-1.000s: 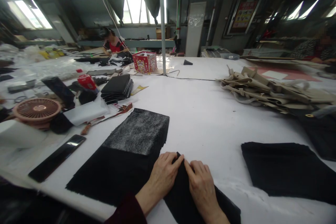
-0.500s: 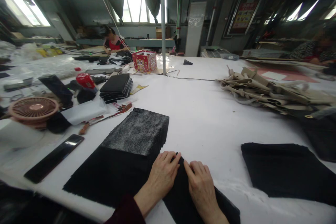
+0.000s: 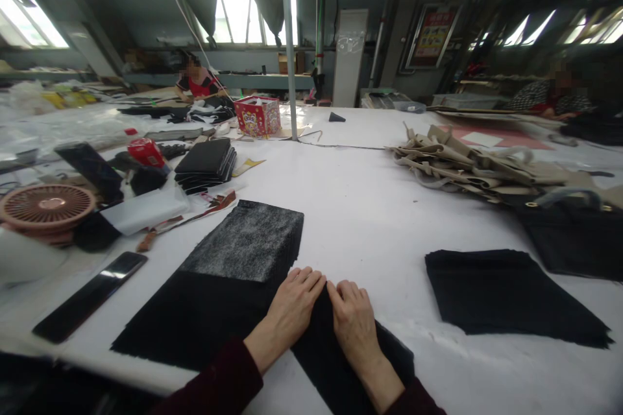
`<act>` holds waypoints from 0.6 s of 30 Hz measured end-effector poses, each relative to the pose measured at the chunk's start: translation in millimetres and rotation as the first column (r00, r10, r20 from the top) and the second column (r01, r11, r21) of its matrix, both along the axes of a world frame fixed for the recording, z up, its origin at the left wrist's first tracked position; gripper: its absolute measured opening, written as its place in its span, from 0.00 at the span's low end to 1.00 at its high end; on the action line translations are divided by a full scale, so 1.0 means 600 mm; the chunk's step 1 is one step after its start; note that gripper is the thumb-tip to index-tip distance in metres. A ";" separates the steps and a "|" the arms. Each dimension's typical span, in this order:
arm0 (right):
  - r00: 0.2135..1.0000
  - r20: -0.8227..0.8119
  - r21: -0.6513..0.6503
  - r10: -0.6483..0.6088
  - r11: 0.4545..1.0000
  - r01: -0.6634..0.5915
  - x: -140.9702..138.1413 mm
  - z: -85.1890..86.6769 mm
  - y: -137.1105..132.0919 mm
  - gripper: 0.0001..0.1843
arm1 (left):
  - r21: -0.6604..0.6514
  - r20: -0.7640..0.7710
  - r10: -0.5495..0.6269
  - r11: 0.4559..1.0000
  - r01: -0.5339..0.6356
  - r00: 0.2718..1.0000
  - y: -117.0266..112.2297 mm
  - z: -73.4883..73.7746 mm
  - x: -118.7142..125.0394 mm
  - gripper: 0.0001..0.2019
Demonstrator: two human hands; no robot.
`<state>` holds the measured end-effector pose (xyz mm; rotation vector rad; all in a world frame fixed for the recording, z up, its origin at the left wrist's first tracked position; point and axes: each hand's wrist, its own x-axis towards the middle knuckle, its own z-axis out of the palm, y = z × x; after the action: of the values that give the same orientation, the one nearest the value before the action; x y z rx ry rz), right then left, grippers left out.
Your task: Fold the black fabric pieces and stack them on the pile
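Observation:
My left hand point(image 3: 291, 306) and my right hand point(image 3: 352, 319) lie side by side, fingers stretched flat, pressing on a black fabric piece point(image 3: 341, 363) at the near edge of the white table point(image 3: 370, 207). Their fingertips almost touch at the piece's far corner. Just left of my left hand lies a large black fabric sheet point(image 3: 195, 318) with a stack of grey fuzzy pieces point(image 3: 248, 240) on its far end. Another black fabric stack point(image 3: 506, 295) lies apart to the right.
A phone point(image 3: 90, 295), a pink round fan point(image 3: 46, 204), a red can point(image 3: 145, 151) and a stack of black pieces point(image 3: 207, 159) sit at the left. Beige bag parts point(image 3: 477, 165) and a black bag point(image 3: 574, 233) lie right. A pole point(image 3: 291, 78), red box point(image 3: 257, 115) and seated people are farther back.
Both hands stay pressed on the black piece. The view has shifted a little, so everything sits slightly further left and lower, and the black bag at the right has come into sight.

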<state>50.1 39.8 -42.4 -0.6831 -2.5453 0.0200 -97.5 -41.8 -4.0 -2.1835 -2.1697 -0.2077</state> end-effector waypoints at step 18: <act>1.000 -0.027 -0.102 0.015 0.995 -0.017 0.081 0.004 0.001 0.17 | -0.102 -0.144 -0.113 0.990 0.098 0.983 -0.001 0.001 0.023 0.30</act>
<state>98.8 40.1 -40.1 -0.6968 -2.5388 0.1650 -83.5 -42.3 -3.5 -2.2848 -2.0265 0.0544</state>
